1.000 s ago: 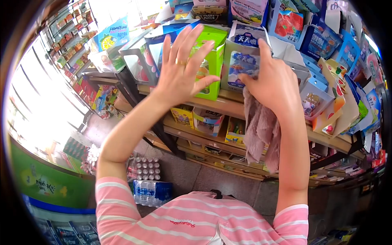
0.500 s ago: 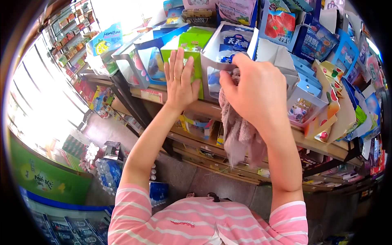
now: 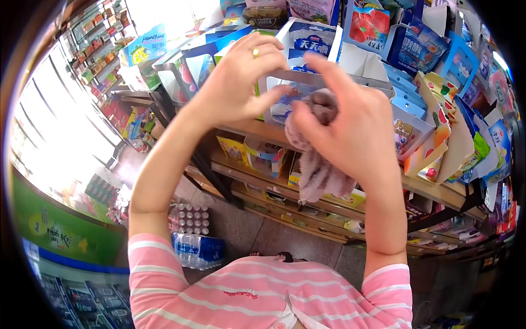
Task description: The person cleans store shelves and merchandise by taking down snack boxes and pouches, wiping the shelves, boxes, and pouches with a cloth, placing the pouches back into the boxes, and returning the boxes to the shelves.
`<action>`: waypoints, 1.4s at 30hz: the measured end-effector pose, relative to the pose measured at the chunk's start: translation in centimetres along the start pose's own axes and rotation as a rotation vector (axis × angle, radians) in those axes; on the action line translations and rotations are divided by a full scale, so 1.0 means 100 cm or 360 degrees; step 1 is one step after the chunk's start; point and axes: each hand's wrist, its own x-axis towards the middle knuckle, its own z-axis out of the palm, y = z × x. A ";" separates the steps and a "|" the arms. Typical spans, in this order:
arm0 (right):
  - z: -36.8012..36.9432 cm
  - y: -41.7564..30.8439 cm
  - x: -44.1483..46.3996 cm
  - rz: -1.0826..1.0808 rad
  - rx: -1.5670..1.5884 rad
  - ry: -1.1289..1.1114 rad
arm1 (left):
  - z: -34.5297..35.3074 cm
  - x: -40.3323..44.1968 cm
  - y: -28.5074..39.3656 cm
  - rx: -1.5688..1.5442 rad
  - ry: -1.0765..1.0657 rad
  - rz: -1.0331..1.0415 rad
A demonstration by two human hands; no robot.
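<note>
My right hand [image 3: 353, 123] holds a crumpled greyish-pink cloth [image 3: 323, 172], which hangs below it in front of the shelf. Just behind that hand stands a white display box [image 3: 276, 82] with a window front, filled with blue candy packets [image 3: 315, 45]. My left hand [image 3: 241, 79], a ring on one finger, is at the box's left side with fingers curved and thumb apart. Nothing shows in its grip; whether it touches the box I cannot tell. A green box [image 3: 222, 55] is mostly hidden behind the left hand.
More open display boxes [image 3: 408, 134] and candy bags [image 3: 370, 27] crowd the shelf [image 3: 257, 131] on both sides. Lower shelves [image 3: 274, 205] hold yellow packs. Shrink-wrapped bottles [image 3: 197, 251] and cans [image 3: 193, 219] stand on the floor at left.
My left hand has lifted off the green box and moved right and up toward the white box, its fingers now curved. The right hand, with the cloth, has shifted slightly.
</note>
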 end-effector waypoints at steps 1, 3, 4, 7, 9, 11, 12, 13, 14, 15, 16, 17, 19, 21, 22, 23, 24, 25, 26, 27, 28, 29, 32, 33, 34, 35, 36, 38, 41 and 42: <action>-0.004 0.004 -0.004 0.0029 0.0063 0.0020 | -0.007 0.005 -0.002 -0.0097 -0.0125 0.0001; -0.009 0.017 -0.015 0.0035 0.0155 0.0105 | -0.014 0.009 -0.007 -0.0209 -0.0288 -0.0028; -0.010 0.023 -0.022 0.0017 0.0184 0.0159 | -0.015 0.009 -0.009 -0.0230 -0.0335 -0.0058; -0.006 0.043 -0.037 0.0047 0.0052 0.0081 | -0.017 0.008 -0.009 -0.0254 -0.0354 -0.0155; -0.004 0.052 -0.040 0.0261 -0.0028 -0.0195 | -0.017 0.006 -0.008 -0.0209 -0.0343 -0.0136; 0.003 0.061 -0.044 0.0168 -0.0021 -0.0107 | -0.017 0.001 -0.006 -0.0190 -0.0330 -0.0190; 0.006 0.063 -0.045 0.0065 -0.0015 0.0004 | -0.020 -0.002 -0.006 -0.0178 -0.0323 -0.0195; 0.006 0.064 -0.046 0.0068 -0.0013 0.0006 | -0.024 -0.006 -0.004 -0.0225 -0.0294 -0.0299; 0.005 0.064 -0.047 0.0063 -0.0002 -0.0002 | -0.029 -0.009 -0.001 -0.0274 -0.0260 -0.0401; 0.004 0.065 -0.047 0.0147 0.0017 -0.0040 | -0.036 -0.013 -0.001 -0.0253 -0.0253 -0.0349; 0.002 0.065 -0.047 0.0230 0.0036 -0.0079 | -0.041 -0.017 -0.002 -0.0232 -0.0246 -0.0297; 0.003 0.067 -0.047 0.0218 0.0045 -0.0066 | -0.042 -0.020 0.004 -0.0291 -0.0254 -0.0316; 0.003 0.067 -0.045 0.0225 0.0050 -0.0072 | -0.038 -0.022 0.026 -0.0296 -0.0361 -0.0224; 0.005 0.065 -0.046 0.0221 0.0060 -0.0096 | -0.025 -0.029 0.039 -0.0294 -0.0267 -0.0184; 0.005 0.065 -0.047 0.0205 0.0092 -0.0073 | -0.022 -0.032 0.042 -0.0248 -0.0211 -0.0134; 0.005 0.065 -0.046 0.0184 0.0117 -0.0039 | -0.024 -0.036 0.042 -0.0144 -0.0189 -0.0066; 0.004 0.066 -0.046 0.0173 0.0112 -0.0039 | -0.026 -0.039 0.043 -0.0139 -0.0178 -0.0066; 0.004 0.066 -0.046 0.0155 0.0132 -0.0038 | -0.029 -0.042 0.043 -0.0049 0.0032 -0.0175; 0.003 0.067 -0.046 0.0139 0.0151 -0.0043 | -0.031 -0.046 0.042 0.0036 0.0241 -0.0288; 0.003 0.067 -0.045 0.0138 0.0149 -0.0044 | -0.031 -0.051 0.041 0.0009 0.0262 -0.0356; 0.003 0.068 -0.045 0.0122 0.0100 -0.0058 | -0.031 -0.055 0.040 -0.0019 0.0285 -0.0425; 0.004 0.068 -0.045 0.0110 0.0052 -0.0073 | -0.031 -0.056 0.044 -0.0149 0.0152 -0.0466; 0.003 0.062 -0.046 0.0113 0.0135 -0.0070 | -0.028 -0.062 0.056 -0.0318 0.0054 -0.0536; -0.001 0.056 -0.047 0.0111 0.0124 -0.0066 | -0.028 -0.064 0.061 -0.0267 0.0067 -0.0526; -0.007 0.047 -0.051 0.0121 0.0210 -0.0054 | -0.027 -0.066 0.066 -0.0217 0.0080 -0.0516; -0.011 0.040 -0.052 0.0127 0.0298 -0.0046 | -0.022 -0.069 0.071 -0.0214 0.0126 -0.0440; -0.011 0.036 -0.051 0.0124 0.0295 -0.0056 | -0.019 -0.071 0.081 -0.0203 0.0124 -0.0439; -0.011 0.029 -0.050 -0.0329 0.0310 -0.0175 | -0.008 -0.076 0.094 -0.0354 0.0230 -0.0510; -0.015 0.008 -0.043 -0.0318 0.0207 -0.0387 | 0.000 -0.089 0.101 -0.0405 0.0393 -0.0473; -0.016 0.003 -0.041 -0.0322 0.0155 -0.0489 | 0.003 -0.094 0.103 -0.0495 0.0469 -0.0527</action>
